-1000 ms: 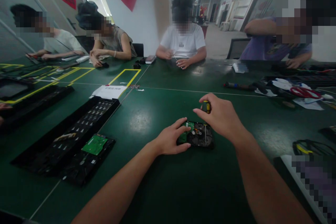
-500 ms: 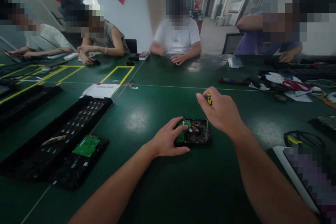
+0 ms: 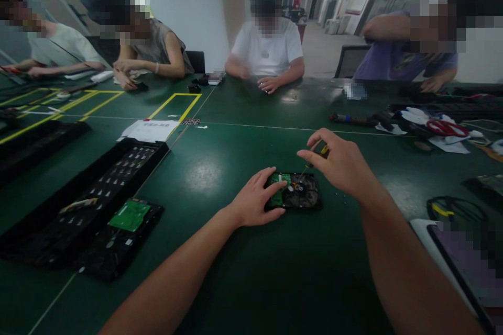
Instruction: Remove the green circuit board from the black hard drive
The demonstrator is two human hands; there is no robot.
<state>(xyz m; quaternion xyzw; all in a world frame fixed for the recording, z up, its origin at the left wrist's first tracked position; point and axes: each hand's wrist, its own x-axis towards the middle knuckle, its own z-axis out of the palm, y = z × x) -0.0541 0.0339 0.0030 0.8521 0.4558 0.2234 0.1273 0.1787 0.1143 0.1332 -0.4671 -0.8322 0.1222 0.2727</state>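
A small black hard drive with a green circuit board lies on the green table in front of me. My left hand grips its left edge, thumb below and fingers on top. My right hand pinches a screwdriver with a yellow and black handle, tilted so that its thin shaft reaches down to the middle of the drive. A few tiny screws lie on the table just right of the drive.
A long black tray with small parts and a green board lies at the left. Red scissors, tools and papers lie at the far right. Several people sit along the table's far side. Cables lie at the right.
My right hand has lowered and tilted the screwdriver so its tip now meets the drive's middle. My left hand has stayed on the drive's left edge. The view has shifted slightly.
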